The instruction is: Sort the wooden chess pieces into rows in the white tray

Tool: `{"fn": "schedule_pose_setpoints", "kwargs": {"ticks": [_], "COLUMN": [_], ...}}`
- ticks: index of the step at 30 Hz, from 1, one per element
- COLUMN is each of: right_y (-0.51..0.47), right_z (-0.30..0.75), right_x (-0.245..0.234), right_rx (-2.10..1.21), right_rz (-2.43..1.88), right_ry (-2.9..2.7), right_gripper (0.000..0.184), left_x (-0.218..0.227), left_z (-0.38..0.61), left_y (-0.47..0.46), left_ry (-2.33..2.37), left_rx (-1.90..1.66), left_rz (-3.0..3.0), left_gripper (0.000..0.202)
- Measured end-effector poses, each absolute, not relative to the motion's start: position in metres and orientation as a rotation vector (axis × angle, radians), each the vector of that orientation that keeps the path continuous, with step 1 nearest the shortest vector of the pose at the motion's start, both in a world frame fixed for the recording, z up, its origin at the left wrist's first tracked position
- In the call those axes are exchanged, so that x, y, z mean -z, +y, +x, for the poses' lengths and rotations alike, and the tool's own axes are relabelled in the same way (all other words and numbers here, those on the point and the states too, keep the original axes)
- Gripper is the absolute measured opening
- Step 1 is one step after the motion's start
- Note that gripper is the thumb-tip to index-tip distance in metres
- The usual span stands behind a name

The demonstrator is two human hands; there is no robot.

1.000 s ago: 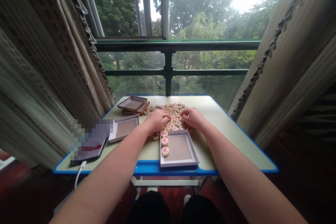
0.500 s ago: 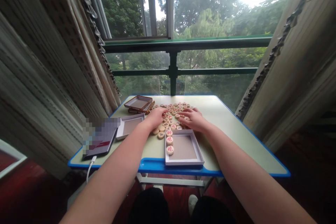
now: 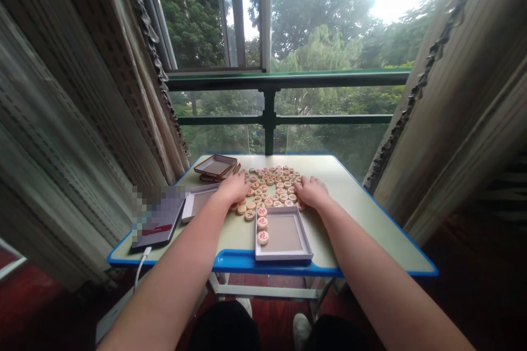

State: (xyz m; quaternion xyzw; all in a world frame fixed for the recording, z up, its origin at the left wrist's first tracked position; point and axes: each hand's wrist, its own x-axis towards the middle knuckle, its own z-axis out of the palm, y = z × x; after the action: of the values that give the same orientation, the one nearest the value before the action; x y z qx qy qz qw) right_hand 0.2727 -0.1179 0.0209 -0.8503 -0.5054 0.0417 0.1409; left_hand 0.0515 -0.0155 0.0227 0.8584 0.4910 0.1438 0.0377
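Observation:
Many round wooden Chinese chess pieces [image 3: 267,189], marked in red or black characters, lie spread over the middle of the table. My left hand [image 3: 233,188] rests at the left edge of the spread, fingers stretched forward. At the right edge lies my right hand [image 3: 312,192], palm down with its fingers apart. Neither hand shows a piece in its grip, though the undersides are hidden. Nearer me stands a shallow white box tray [image 3: 304,236]. Three red-marked pieces [image 3: 262,223] form a column along its left side.
A second white box tray [image 3: 191,205] sits left, partly behind my left arm. Behind it are stacked brown-edged box lids [image 3: 216,165]. A tablet [image 3: 158,225] with a white cable [image 3: 143,263] lies at the table's left edge. Curtains [image 3: 411,120] hang on both sides.
My hands have moved apart, the left one leftward and the right one rightward, to the sides of the pieces. More of the pieces between them shows. The view has shifted slightly.

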Motion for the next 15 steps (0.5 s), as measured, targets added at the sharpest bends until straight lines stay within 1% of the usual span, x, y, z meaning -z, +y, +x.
{"fn": "schedule_pose_setpoints", "kwargs": {"ticks": [2,4,10,15], "right_y": [-0.118,-0.117,-0.110,-0.104], "right_z": [0.270,0.269,0.270,0.273], "right_x": [-0.018,-0.015,-0.010,-0.010], "right_rx": [-0.120,-0.137,-0.121,-0.100], "right_rz": [-2.412,-2.384,-2.310,-2.151], "right_ry": [-1.559,-1.683,-1.711,-1.680], "right_gripper": [0.059,0.060,0.057,0.051], "left_x": [-0.018,-0.015,-0.019,-0.027], "left_z": [0.052,0.054,0.057,0.057], "left_y": [-0.015,-0.014,-0.018,-0.025], "left_ry": [1.525,1.485,1.276,1.271], "left_rx": [-0.320,-0.276,-0.405,-0.359], "left_rz": [2.660,2.707,2.702,2.652], "left_gripper": [0.051,0.045,0.035,0.027]}}
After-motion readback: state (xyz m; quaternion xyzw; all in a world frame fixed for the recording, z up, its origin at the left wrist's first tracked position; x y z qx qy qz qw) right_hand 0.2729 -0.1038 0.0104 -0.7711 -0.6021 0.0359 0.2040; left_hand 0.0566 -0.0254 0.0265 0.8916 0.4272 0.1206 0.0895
